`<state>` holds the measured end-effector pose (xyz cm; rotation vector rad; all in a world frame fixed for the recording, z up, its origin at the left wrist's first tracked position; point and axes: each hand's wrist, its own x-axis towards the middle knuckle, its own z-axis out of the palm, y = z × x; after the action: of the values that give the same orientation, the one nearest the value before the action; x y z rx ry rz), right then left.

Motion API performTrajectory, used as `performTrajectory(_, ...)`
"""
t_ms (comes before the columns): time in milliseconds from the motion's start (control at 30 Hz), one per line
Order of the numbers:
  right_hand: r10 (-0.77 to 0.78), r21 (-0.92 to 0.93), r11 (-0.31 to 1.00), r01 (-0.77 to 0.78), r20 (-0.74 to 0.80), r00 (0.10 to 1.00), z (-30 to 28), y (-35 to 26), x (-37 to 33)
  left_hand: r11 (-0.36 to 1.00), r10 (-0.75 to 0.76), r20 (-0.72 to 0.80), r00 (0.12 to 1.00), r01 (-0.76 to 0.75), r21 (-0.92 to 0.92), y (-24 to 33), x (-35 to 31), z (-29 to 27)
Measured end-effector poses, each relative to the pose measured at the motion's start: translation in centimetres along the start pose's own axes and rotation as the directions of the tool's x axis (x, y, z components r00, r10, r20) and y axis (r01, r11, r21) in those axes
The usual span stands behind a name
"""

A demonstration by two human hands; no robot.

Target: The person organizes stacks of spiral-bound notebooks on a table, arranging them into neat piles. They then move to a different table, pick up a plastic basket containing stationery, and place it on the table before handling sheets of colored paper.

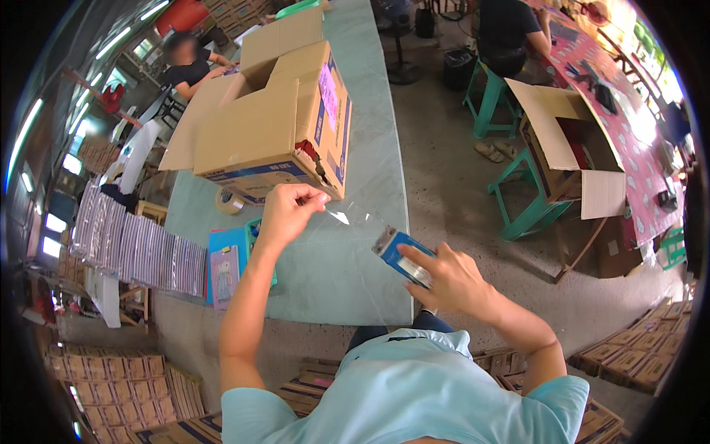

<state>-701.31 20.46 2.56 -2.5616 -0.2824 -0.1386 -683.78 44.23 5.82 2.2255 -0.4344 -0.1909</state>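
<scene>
In the head view, my right hand [455, 280] grips a blue tape dispenser [399, 255], held over the table's near right edge. A strip of clear tape [338, 217] glints between it and my left hand [291, 211], whose thumb and fingers pinch the strip's end. Just beyond my left hand stands a large cardboard box [255, 137] with its flaps up and out. The box's near right corner is torn, and something red shows through there. A pink paper [328, 90] is stuck on its right side.
A tape roll [229, 201] and a green basket [272, 251] rest on the grey-green table [362, 133], left of me. Wrapped stacks [140, 244] line its left side. Another open box [555, 148] sits on a green stool [510, 189] at right. Two people sit farther off.
</scene>
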Motion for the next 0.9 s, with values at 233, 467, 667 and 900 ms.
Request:
performTrajectory(233,-0.276,-0.04,0.938,0.344,0.511,0.814,0.2,-3.1,10.3,0.771,0.309,-0.203,0.929,-0.121,0.625,4.8,-3.5,0.5)
performTrajectory(467,-0.27,-0.173,0.849,0.5,0.671,0.691,0.8,-7.8,13.5,0.827,0.224,-0.325,0.919,-0.003,0.563,2.9,-5.1,-2.0)
performTrajectory(667,-0.033,-0.225,0.762,0.608,0.923,0.383,10.3,-1.9,12.0,0.811,0.47,-0.511,0.72,-0.123,0.572,8.3,-5.1,-15.0)
performTrajectory(900,-0.439,-0.277,0.826,0.491,0.232,0.868,18.0,2.9,10.1,0.654,0.644,-0.207,0.737,-0.389,0.649,3.7,-2.3,-11.8)
